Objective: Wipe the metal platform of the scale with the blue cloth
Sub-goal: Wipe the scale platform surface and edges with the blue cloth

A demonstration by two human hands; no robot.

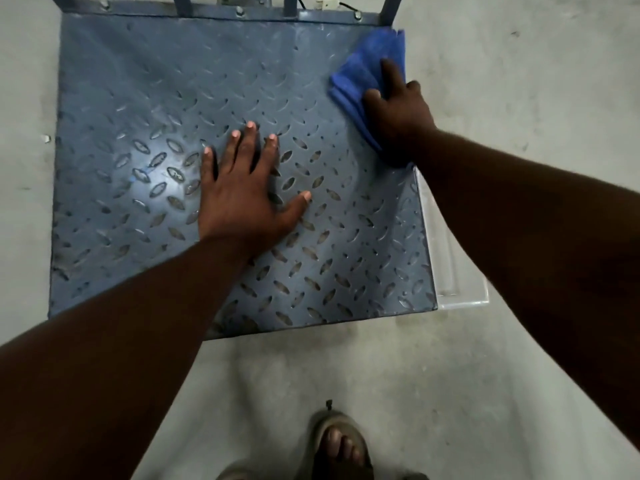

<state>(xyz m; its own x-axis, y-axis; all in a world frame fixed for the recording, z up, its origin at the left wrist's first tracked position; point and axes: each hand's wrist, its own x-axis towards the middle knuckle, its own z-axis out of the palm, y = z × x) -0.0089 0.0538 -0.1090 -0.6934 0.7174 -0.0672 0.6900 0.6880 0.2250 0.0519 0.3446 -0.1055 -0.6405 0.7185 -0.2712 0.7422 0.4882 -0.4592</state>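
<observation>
- i see the blue-grey metal platform of the scale [145, 98], a square plate with raised diamond tread, lying flat on the pale grey concrete floor [519, 81].
- my left hand [242, 188] lies palm-down near the middle of the platform, fingers straight and spread apart, thumb out to the right, holding nothing.
- my right hand [398, 112] is pressed on the folded blue microfibre cloth [367, 67], which sits on the platform's far right corner, touching the metal and reaching close to the right edge.
- the right fingers lie on top of the cloth; one finger points straight ahead, the others look bent, but i cannot tell whether they pinch the fabric or only press it down.
- dark blue metal uprights [388, 8] rise from the far edge of the platform.
- a clear plastic piece [450, 271] lies just beside the platform's right edge.
- a foot in a grey sandal [339, 441] stands on the floor near the platform's close edge.
</observation>
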